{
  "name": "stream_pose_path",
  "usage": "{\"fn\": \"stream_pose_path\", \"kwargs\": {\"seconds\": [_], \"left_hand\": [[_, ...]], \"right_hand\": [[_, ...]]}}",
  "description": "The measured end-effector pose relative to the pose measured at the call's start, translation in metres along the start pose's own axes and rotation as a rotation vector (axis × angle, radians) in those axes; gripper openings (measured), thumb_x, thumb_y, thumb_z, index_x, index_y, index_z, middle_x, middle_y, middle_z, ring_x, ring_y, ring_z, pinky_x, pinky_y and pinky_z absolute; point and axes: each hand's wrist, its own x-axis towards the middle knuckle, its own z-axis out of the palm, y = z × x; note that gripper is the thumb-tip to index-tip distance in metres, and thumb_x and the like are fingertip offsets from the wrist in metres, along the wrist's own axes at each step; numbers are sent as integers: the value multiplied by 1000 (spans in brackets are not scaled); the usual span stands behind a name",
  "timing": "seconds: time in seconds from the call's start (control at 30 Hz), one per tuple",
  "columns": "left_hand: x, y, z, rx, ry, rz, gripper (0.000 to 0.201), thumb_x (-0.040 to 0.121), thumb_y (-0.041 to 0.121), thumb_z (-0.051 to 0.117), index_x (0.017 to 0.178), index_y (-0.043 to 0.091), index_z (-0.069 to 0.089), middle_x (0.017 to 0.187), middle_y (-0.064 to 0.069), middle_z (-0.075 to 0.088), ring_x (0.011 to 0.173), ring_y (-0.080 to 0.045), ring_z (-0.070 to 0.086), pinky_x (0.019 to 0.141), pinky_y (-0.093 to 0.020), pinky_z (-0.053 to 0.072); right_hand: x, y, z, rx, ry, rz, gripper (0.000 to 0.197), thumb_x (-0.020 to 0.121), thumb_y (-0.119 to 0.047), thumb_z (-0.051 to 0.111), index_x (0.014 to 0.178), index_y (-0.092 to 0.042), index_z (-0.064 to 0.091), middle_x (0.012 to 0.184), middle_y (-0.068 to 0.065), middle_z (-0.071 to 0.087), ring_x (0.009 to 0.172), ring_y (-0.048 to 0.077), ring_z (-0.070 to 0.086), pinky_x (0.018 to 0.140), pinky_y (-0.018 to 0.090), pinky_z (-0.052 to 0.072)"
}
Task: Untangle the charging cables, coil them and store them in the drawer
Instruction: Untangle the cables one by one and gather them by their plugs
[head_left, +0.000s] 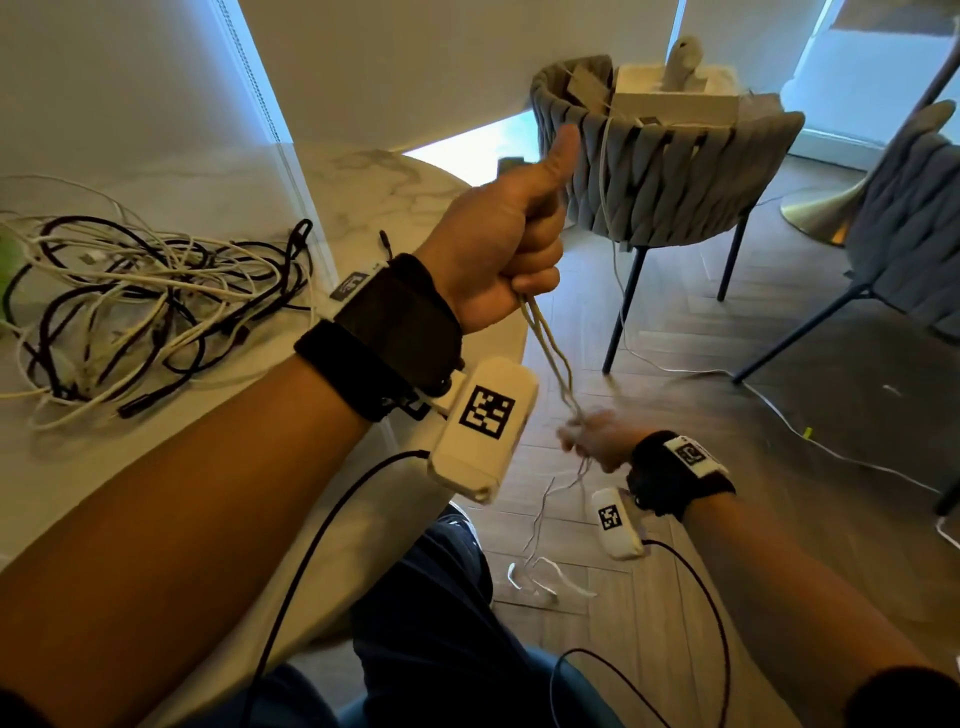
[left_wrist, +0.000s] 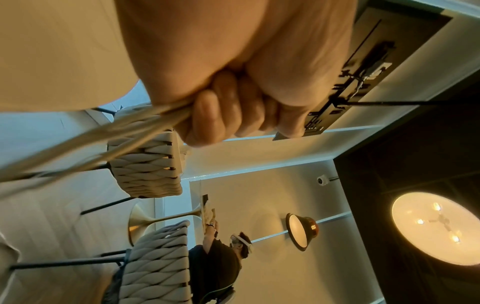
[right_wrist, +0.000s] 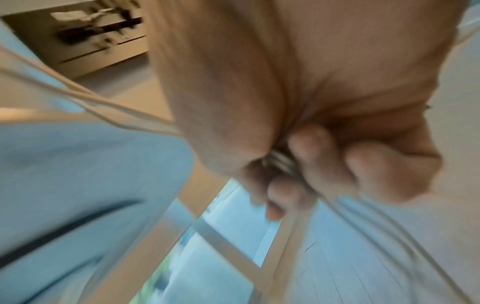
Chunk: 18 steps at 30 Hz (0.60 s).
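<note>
- The left hand (head_left: 498, 244) is raised in a fist over the worktop (head_left: 363, 176) edge, fingers curled tight round several strands of a white cable (head_left: 550, 353), thumb pointing up; the left wrist view shows the bundle leaving the fist on the little-finger side
- The right hand (head_left: 597, 439) is lower, out over the wooden floor (head_left: 727, 364), blurred; its fingers look curled round the same white strands, and the right wrist view shows strands pinched between thumb and fingers (right_wrist: 311, 152), though blur hides the detail
- The step in hand looks like coiling: loops gathered in the upper fist, the lower hand feeding length
- To do it well, I would keep the upper fist fixed as the anchor and lay each new loop the same length beside the last, not crossing it
- Let the cable slide through the lower fingers under light tension so twist runs out toward the loose end (head_left: 545, 577), which trails on the floor below
- That loose end could snag on the chair (head_left: 665, 171) legs or underfoot; draw it in steadily, not with a jerk
- A thin, limp cable springs open, so the last turns likely want wrapping round the bundle before letting go
- The remaining tangle (head_left: 150, 306) of black and white cables lies on the worktop to the left, untouched by either hand
- No drawer shows in any view
</note>
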Motion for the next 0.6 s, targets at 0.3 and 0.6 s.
{"fn": "stream_pose_path", "kwargs": {"seconds": [0.3, 0.6], "left_hand": [[-3, -9, -21, 34, 136, -22, 51, 97, 53, 39, 60, 17, 40, 56, 1, 43, 60, -14, 41, 61, -29, 45], [-3, -20, -13, 217, 74, -35, 47, 88, 63, 38, 68, 22, 29, 56, 4, 22, 47, -10, 19, 43, -22, 23]], "right_hand": [[5, 21, -6, 135, 61, -145, 19, 86, -6, 67, 97, -20, 62, 98, 3, 59, 86, 22, 61, 70, 27, 53], [-95, -96, -77, 326, 345, -691, 17, 100, -24, 47, 111, -28, 59, 101, 1, 65, 80, 11, 65, 65, 22, 52]]}}
